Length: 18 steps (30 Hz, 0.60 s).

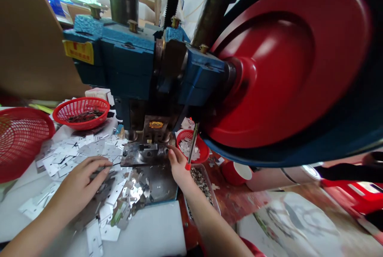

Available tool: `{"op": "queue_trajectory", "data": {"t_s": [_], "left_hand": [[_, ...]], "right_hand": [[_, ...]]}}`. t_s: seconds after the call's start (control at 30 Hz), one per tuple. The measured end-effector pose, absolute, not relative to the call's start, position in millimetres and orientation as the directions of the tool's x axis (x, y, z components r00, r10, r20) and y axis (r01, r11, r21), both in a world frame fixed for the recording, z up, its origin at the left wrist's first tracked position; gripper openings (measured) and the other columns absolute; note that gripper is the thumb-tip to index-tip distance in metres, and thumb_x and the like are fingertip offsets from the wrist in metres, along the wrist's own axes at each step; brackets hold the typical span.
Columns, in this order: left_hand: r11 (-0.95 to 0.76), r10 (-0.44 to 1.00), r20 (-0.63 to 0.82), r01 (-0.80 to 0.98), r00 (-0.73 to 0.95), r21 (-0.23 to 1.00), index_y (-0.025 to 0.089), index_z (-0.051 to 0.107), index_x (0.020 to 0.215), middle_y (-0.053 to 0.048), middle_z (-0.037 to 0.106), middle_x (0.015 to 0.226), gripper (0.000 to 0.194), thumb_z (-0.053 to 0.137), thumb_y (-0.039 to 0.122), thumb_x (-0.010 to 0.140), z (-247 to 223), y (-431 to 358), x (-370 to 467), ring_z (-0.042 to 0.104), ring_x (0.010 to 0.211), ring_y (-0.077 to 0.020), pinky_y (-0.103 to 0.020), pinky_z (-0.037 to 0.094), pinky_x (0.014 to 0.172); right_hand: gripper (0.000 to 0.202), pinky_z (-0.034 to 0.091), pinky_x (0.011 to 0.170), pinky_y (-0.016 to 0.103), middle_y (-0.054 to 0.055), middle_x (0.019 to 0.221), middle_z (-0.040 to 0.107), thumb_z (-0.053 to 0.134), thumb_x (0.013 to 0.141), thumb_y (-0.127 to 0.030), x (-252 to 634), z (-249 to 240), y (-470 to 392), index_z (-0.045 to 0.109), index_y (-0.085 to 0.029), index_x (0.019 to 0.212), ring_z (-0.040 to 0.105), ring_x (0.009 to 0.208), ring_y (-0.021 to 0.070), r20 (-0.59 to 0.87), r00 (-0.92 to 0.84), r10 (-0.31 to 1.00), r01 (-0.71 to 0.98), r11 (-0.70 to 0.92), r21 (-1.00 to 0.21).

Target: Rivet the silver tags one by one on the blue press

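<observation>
A blue press (125,61) stands in front of me, its dark metal die block (146,154) on the bed below the ram. My left hand (85,179) hovers at a heap of flat silvery metal plates (68,155) left of the die. Its thumb and fingertips come together in a pinch; what lies between them cannot be made out. At the die's right end is my right hand (179,167), fingers bent and close together against the block. Its fingertips are partly hidden, and any piece in them does not show. Small punched plates (136,193) lie on the bed's front.
A large red flywheel (284,65) fills the upper right. Red baskets (82,105) stand at the left, another red basket (203,151) behind my right hand. A red-tipped lever (193,145) rises beside that wrist. A clear tub (217,205) holds small scraps.
</observation>
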<state>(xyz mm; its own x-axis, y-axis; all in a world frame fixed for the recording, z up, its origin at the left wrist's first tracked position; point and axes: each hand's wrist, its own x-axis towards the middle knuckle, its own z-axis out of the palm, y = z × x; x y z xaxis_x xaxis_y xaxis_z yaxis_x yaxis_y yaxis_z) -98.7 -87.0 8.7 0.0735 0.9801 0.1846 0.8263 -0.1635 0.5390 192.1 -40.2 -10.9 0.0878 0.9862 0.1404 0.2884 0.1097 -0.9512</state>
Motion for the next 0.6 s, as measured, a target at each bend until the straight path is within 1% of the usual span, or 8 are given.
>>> {"op": "queue_trajectory", "data": {"t_s": [0.07,0.17,0.23,0.3,0.4,0.47,0.53,0.6], "left_hand": [[-0.164,0.98,0.177,0.853,0.085,0.495,0.027,0.066,0.095,-0.004,0.063,0.107,0.031,0.045,0.047,0.084,9,-86,-99,0.06,0.099,-0.0241,-0.038,0.047,0.087],[-0.195,0.979,0.136,0.882,0.15,0.43,0.026,0.068,0.094,-0.005,0.063,0.104,0.031,0.046,0.046,0.084,9,-86,-94,0.06,0.096,-0.0247,-0.039,0.047,0.085],[-0.236,0.972,0.115,0.887,0.207,0.396,0.026,0.067,0.097,-0.006,0.063,0.105,0.031,0.047,0.045,0.083,9,-87,-90,0.059,0.095,-0.0249,-0.04,0.047,0.085],[-0.285,0.959,0.099,0.887,0.267,0.364,0.028,0.066,0.103,-0.006,0.062,0.109,0.03,0.049,0.041,0.082,8,-88,-87,0.058,0.097,-0.0253,-0.041,0.046,0.087],[-0.361,0.93,0.049,0.875,0.365,0.323,0.034,0.063,0.11,-0.004,0.059,0.116,0.035,0.05,0.029,0.078,7,-87,-86,0.056,0.103,-0.0263,-0.042,0.044,0.089],[-0.381,0.919,0.022,0.871,0.394,0.311,0.038,0.063,0.111,-0.003,0.059,0.117,0.037,0.051,0.029,0.077,7,-85,-86,0.055,0.104,-0.0273,-0.042,0.044,0.088],[-0.385,0.916,0.019,0.865,0.401,0.323,0.039,0.064,0.109,-0.003,0.059,0.115,0.033,0.053,0.035,0.078,6,-81,-86,0.056,0.102,-0.0278,-0.042,0.044,0.087],[-0.395,0.91,0.025,0.851,0.413,0.345,0.038,0.067,0.105,-0.003,0.061,0.112,0.029,0.053,0.04,0.079,5,-77,-86,0.056,0.1,-0.0269,-0.04,0.044,0.086]], "right_hand": [[0.034,0.046,0.08,0.032,0.007,0.096,0.068,0.056,0.082,-0.045,178,-3,-23,0.065,-0.02,0.104,0.062,0.088,0.0201,0.195,0.009,0.981,0.507,0.164,-0.846],[0.025,0.046,0.075,0.029,0.005,0.088,0.069,0.06,0.08,-0.037,166,6,-4,0.067,-0.019,0.095,0.062,0.081,0.0184,0.125,-0.05,0.991,0.612,0.129,-0.78],[0.02,0.046,0.069,0.027,0.002,0.076,0.067,0.059,0.079,-0.036,168,5,1,0.067,-0.018,0.084,0.061,0.073,0.0168,0.092,0.009,0.996,0.548,0.072,-0.833],[0.022,0.046,0.064,0.027,0.001,0.068,0.063,0.058,0.078,-0.038,180,1,0,0.064,-0.017,0.078,0.059,0.066,0.016,0.088,0.117,0.989,0.406,0.034,-0.913],[0.032,0.048,0.064,0.028,0.002,0.076,0.065,0.051,0.082,-0.041,205,-4,-13,0.061,-0.015,0.097,0.06,0.066,0.0152,0.097,0.247,0.964,0.172,0.055,-0.984],[0.035,0.049,0.071,0.03,0.004,0.088,0.067,0.048,0.085,-0.039,219,-5,-29,0.057,-0.017,0.111,0.062,0.073,0.0155,0.13,0.277,0.952,0.129,0.097,-0.987],[0.03,0.049,0.076,0.031,0.005,0.092,0.068,0.051,0.085,-0.033,225,-3,-50,0.06,-0.019,0.109,0.063,0.081,0.0164,0.17,0.209,0.963,0.227,0.121,-0.966],[0.019,0.047,0.079,0.03,0.003,0.088,0.068,0.053,0.086,-0.027,225,-2,-71,0.067,-0.02,0.096,0.062,0.084,0.0167,0.179,-0.017,0.984,0.457,0.167,-0.873]]}}
